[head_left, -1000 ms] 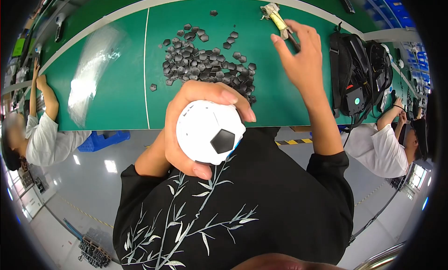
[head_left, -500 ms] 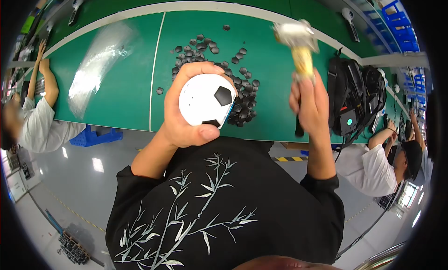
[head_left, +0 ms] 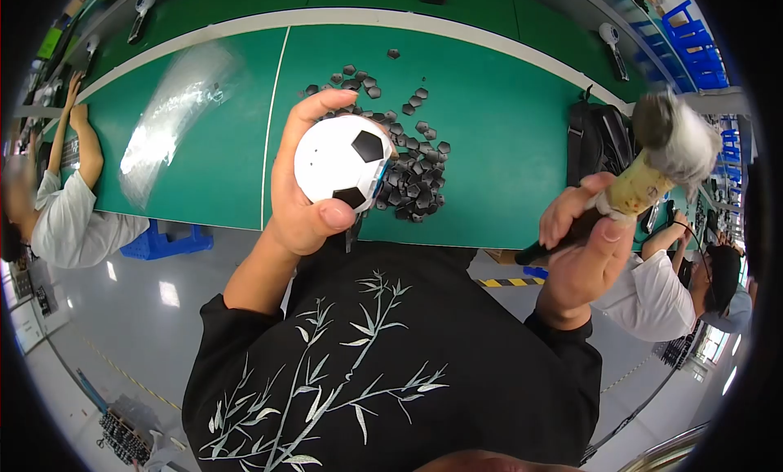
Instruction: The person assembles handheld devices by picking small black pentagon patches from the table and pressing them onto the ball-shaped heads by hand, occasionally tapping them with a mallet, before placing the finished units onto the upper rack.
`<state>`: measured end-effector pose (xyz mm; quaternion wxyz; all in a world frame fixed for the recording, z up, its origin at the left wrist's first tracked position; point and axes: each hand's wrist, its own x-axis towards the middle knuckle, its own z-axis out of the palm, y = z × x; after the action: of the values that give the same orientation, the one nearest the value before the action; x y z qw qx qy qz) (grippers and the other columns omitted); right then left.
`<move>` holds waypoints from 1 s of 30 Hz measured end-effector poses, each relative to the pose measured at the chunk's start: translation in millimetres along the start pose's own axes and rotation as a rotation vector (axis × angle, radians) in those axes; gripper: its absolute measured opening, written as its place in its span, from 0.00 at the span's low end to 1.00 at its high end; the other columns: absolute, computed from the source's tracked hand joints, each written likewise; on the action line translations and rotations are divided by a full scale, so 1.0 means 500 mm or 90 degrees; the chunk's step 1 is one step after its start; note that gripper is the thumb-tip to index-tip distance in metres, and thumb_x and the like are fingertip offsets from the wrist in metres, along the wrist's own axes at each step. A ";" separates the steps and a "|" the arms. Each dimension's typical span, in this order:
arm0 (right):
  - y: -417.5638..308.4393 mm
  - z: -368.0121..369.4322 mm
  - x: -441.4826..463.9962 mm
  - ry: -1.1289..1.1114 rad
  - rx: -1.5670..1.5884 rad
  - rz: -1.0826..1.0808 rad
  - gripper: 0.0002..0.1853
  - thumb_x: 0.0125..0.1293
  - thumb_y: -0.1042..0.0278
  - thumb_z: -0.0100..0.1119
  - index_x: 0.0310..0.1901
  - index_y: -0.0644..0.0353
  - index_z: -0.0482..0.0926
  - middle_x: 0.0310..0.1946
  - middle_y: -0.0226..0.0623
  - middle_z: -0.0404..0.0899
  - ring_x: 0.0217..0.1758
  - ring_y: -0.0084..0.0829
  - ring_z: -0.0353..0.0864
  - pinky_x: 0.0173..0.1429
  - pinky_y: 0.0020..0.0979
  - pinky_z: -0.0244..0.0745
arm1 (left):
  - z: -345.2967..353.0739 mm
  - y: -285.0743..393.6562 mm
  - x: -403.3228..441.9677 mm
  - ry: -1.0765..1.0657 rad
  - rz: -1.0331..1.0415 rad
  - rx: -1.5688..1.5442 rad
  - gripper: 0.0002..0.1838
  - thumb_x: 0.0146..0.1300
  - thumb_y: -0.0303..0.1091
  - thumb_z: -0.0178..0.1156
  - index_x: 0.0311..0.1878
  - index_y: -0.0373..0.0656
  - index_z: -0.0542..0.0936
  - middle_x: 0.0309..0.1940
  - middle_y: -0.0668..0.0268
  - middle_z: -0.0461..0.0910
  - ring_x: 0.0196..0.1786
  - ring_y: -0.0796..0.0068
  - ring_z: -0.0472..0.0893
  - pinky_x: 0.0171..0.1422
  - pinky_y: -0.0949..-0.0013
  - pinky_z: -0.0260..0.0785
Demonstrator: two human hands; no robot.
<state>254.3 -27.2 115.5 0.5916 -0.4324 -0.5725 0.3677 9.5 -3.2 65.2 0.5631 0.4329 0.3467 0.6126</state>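
Observation:
My left hand [head_left: 295, 223] is wrapped round a white rounded shell with black pentagon patches [head_left: 326, 166], patterned like a football. A bit of blue shows along the shell's right edge; its underside is hidden. Off to the right, my right hand [head_left: 583, 264] grips the dark handle of a hammer [head_left: 640, 186]. Yellowish wrapping covers the hammer's neck, and its head, blurred, looks bound in clear plastic and points up and right. The hammer is well apart from the shell. Loose black pentagon pieces [head_left: 418, 186] lie on the table beyond and beside the shell.
The green table [head_left: 506, 162] has a pale raised strip along its far side. A clear plastic sheet [head_left: 175, 117] lies at the left. A black backpack [head_left: 599, 137] sits at the right, behind the hammer. People in white sleeves are at both sides.
My right hand has swung the hammer right and down, away from the shell, tilting it from upright to slanted. The shell in my left hand has shifted slightly left.

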 end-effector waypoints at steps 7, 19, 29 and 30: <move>0.008 0.036 -0.019 -0.304 -0.276 -0.060 0.16 0.68 0.65 0.56 0.51 0.68 0.75 0.24 0.33 0.76 0.18 0.22 0.66 0.24 0.25 0.62 | 0.011 -0.006 -0.003 0.017 0.000 0.090 0.71 0.34 0.87 0.56 0.70 0.34 0.55 0.41 0.48 0.78 0.19 0.75 0.75 0.20 0.74 0.71; 0.001 0.013 -0.005 -0.321 0.006 0.312 0.17 0.75 0.65 0.45 0.56 0.68 0.75 0.18 0.27 0.71 0.15 0.17 0.60 0.22 0.18 0.54 | 0.023 -0.016 -0.006 0.053 -0.020 0.103 0.74 0.34 0.94 0.38 0.72 0.36 0.54 0.40 0.48 0.78 0.17 0.76 0.73 0.19 0.73 0.72; 0.227 -0.087 0.074 -0.073 -0.506 0.188 0.12 0.68 0.68 0.60 0.48 0.64 0.83 0.34 0.32 0.81 0.33 0.22 0.75 0.38 0.21 0.70 | -0.008 -0.029 0.000 -0.096 0.066 -0.085 0.67 0.43 0.91 0.41 0.70 0.36 0.57 0.41 0.48 0.77 0.17 0.75 0.74 0.17 0.71 0.71; 0.233 -0.092 0.072 -0.096 -0.539 0.105 0.12 0.66 0.69 0.61 0.47 0.65 0.83 0.39 0.33 0.83 0.38 0.24 0.77 0.43 0.23 0.72 | -0.011 -0.032 0.000 -0.113 0.061 -0.145 0.64 0.46 0.89 0.44 0.69 0.36 0.58 0.42 0.47 0.77 0.19 0.73 0.75 0.21 0.71 0.73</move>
<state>309.9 43.2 21.2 0.2875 -0.6532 -0.6777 0.1771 10.6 -0.8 48.2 0.6071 0.4345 0.2026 0.6338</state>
